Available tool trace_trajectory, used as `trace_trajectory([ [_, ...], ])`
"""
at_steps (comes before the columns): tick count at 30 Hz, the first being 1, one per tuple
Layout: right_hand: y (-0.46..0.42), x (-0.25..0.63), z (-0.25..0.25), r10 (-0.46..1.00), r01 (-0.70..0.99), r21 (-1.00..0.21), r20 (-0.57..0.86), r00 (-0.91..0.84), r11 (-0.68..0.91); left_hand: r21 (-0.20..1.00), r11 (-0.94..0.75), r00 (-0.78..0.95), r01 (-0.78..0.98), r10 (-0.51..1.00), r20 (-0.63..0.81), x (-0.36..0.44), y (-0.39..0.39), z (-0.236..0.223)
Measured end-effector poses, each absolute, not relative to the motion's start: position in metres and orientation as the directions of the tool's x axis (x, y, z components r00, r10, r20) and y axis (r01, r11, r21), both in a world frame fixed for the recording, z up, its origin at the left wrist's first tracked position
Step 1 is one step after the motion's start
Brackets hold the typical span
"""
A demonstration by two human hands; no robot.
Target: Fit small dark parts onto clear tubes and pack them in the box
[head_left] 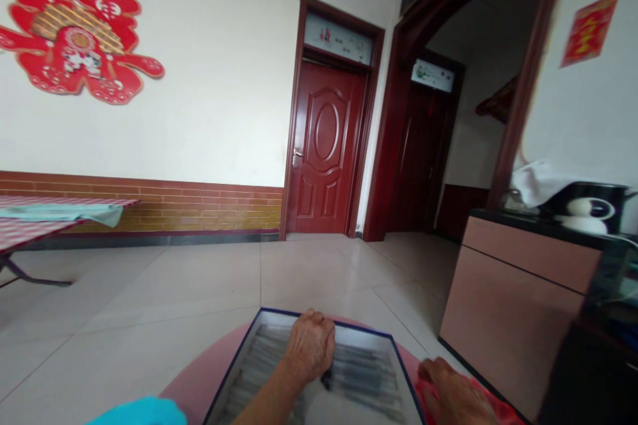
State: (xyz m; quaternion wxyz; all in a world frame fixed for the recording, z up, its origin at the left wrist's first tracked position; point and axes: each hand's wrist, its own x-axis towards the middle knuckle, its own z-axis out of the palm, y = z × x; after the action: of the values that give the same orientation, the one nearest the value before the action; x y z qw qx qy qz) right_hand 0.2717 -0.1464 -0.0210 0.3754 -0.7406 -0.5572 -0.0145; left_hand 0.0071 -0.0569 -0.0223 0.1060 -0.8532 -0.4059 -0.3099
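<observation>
The left hand (312,348), fingers curled closed and any hold hidden, was over the far edge of the box (369,337) of greyish strips (371,375) on the pink table (209,365), while the right hand (456,392), too blurred to tell if gripping, was at red cloth (498,405) beyond the box's right edge.

Free room is extending above the left hand (310,347), while the right rim of the box (407,375) is separating it from the right hand (456,395) and a cabinet (518,299) is standing beyond.
</observation>
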Motion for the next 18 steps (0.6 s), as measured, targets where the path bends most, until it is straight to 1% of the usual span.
trace_trajectory([
  [1, -0.143, 0.26, -0.018, 0.874, 0.868, -0.496, 0.412, 0.258, -0.023, 0.076, -0.651, 0.478, 0.756, 0.626, 0.616, 0.007, -0.057, -0.022],
  [2, -0.137, 0.246, -0.015, 0.894, 0.886, -0.464, 0.402, 0.197, 0.014, 0.079, -0.653, 0.478, 0.754, 0.626, 0.616, 0.007, -0.057, -0.022],
  [3, -0.131, 0.23, -0.011, 0.887, 0.887, -0.456, 0.437, 0.15, 0.075, 0.08, -0.654, 0.479, 0.752, 0.626, 0.616, 0.007, -0.057, -0.021],
  [5, -0.114, 0.195, -0.005, 0.879, 0.849, -0.493, 0.471, 0.077, 0.19, 0.081, -0.656, 0.479, 0.751, 0.625, 0.616, 0.007, -0.057, -0.021],
  [6, -0.105, 0.179, -0.003, 0.878, 0.81, -0.543, 0.472, 0.078, 0.22, 0.082, -0.655, 0.478, 0.752, 0.626, 0.616, 0.007, -0.057, -0.021],
  [7, -0.097, 0.164, -0.003, 0.875, 0.75, -0.622, 0.468, 0.126, 0.224, 0.084, -0.653, 0.475, 0.753, 0.627, 0.617, 0.007, -0.056, -0.021],
  [8, -0.09, 0.151, -0.003, 0.882, 0.656, -0.727, 0.426, 0.2, 0.202, 0.088, -0.651, 0.471, 0.754, 0.629, 0.619, 0.007, -0.056, -0.021],
  [9, -0.084, 0.14, -0.004, 0.903, 0.56, -0.811, 0.356, 0.24, 0.171, 0.093, -0.649, 0.466, 0.755, 0.631, 0.62, 0.008, -0.056, -0.021],
  [10, -0.08, 0.132, -0.007, 0.916, 0.503, -0.85, 0.315, 0.25, 0.155, 0.101, -0.644, 0.458, 0.758, 0.636, 0.62, 0.008, -0.056, -0.021],
  [12, -0.076, 0.12, -0.013, 0.938, 0.313, -0.941, 0.219, 0.267, 0.131, 0.12, -0.63, 0.441, 0.767, 0.654, 0.615, 0.008, -0.056, -0.021],
  [14, -0.076, 0.115, -0.02, 0.947, 0.048, -0.991, 0.13, 0.293, 0.122, 0.139, -0.614, 0.425, 0.777, 0.675, 0.603, 0.008, -0.056, -0.02],
  [15, -0.077, 0.115, -0.024, 0.945, -0.082, -0.99, 0.08, 0.317, 0.112, 0.147, -0.61, 0.422, 0.779, 0.683, 0.596, 0.008, -0.057, -0.019],
  [16, -0.076, 0.117, -0.027, 0.936, -0.173, -0.979, 0.038, 0.35, 0.104, 0.153, -0.61, 0.423, 0.778, 0.687, 0.591, 0.008, -0.057, -0.019],
  [18, -0.073, 0.124, -0.033, 0.889, -0.232, -0.967, -0.012, 0.457, 0.105, 0.157, -0.608, 0.427, 0.778, 0.696, 0.578, 0.008, -0.058, -0.018],
])
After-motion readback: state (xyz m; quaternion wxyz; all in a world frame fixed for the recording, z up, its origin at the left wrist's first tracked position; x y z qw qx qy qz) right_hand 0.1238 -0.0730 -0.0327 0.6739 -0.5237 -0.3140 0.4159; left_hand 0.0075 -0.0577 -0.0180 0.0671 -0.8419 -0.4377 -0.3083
